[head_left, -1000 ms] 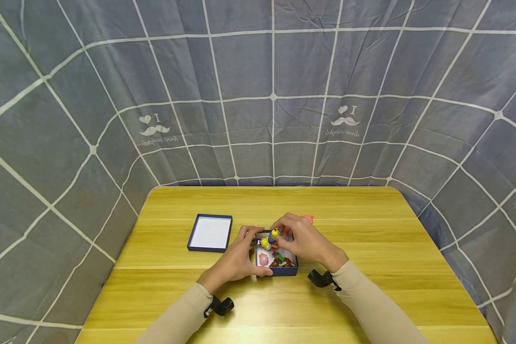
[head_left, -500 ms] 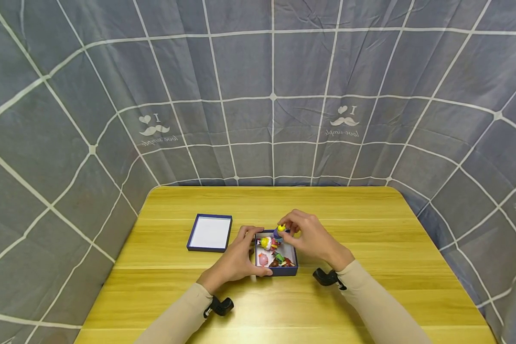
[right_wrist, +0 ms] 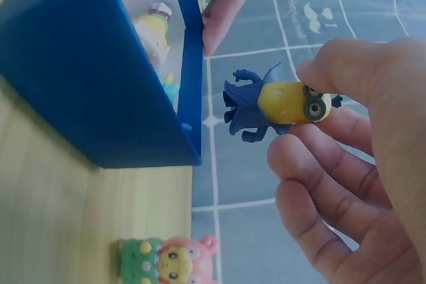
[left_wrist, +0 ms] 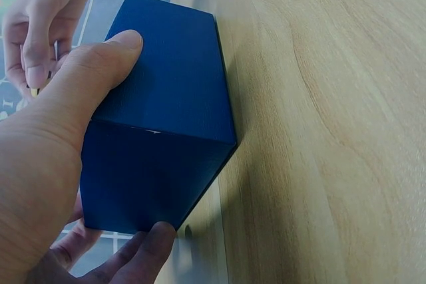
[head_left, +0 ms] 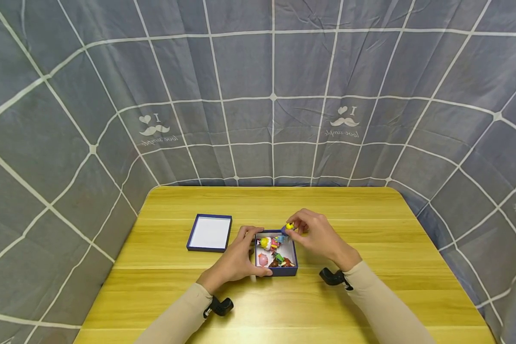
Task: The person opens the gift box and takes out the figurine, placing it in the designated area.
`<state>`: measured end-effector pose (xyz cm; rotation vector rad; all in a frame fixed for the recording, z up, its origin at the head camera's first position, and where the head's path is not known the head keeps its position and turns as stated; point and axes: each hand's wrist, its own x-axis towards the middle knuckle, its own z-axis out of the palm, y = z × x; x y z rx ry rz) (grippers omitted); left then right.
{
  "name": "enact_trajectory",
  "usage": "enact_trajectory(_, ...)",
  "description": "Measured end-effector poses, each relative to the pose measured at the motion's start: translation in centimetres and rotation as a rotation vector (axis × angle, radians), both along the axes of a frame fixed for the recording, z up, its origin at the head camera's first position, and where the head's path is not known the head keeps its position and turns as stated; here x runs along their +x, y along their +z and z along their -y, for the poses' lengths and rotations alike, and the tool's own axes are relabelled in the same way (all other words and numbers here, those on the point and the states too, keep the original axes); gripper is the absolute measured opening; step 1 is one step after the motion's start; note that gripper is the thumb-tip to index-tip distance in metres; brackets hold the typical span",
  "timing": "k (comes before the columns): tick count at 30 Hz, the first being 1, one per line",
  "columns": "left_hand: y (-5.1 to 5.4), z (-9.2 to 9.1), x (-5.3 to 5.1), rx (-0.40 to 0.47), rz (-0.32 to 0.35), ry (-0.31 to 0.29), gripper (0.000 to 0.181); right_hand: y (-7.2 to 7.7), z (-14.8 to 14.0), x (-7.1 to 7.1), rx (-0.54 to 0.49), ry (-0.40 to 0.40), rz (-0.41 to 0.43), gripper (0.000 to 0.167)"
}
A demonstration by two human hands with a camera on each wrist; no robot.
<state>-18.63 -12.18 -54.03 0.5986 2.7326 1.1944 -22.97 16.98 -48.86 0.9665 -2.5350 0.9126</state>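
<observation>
My left hand (head_left: 238, 260) grips the blue box (left_wrist: 170, 71) at its left side, thumb at the front wall and fingers around the far corner. Above the box's far right corner, my right hand (head_left: 318, 236) pinches a Minion figurine (right_wrist: 283, 102) by its head, between thumb and fingers. It is yellow with goggles and dark blue clothing. Inside the open box lie several toy figures: a yellow, white and pink one (head_left: 266, 243), a round pink one (head_left: 263, 259) and some brown and green ones (head_left: 279, 260).
A shallow blue lid with a white inside (head_left: 209, 232) lies left of the box on the wooden table (head_left: 348, 306). The right wrist view has a pink, yellow and green figure (right_wrist: 170, 264) standing beside the box. A grey gridded curtain (head_left: 273, 119) surrounds the table.
My right hand has moved right with the Minion figurine, from over the box's inside to its far right corner. The left hand and box have stayed put.
</observation>
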Motion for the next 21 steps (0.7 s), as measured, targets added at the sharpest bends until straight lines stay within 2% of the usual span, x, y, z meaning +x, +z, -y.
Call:
enact_trajectory(10, 0.1, 0.0, 0.0, 0.009, 0.008, -0.002, 0.124, -0.1, -1.6, 0.0, 0.001, -0.041, 0.022, 0.021)
enact_trajectory(21, 0.2, -0.1, 0.1, 0.014, 0.018, 0.002, 0.123, -0.7, -3.5, -0.2, -0.011, -0.078, 0.01, 0.022)
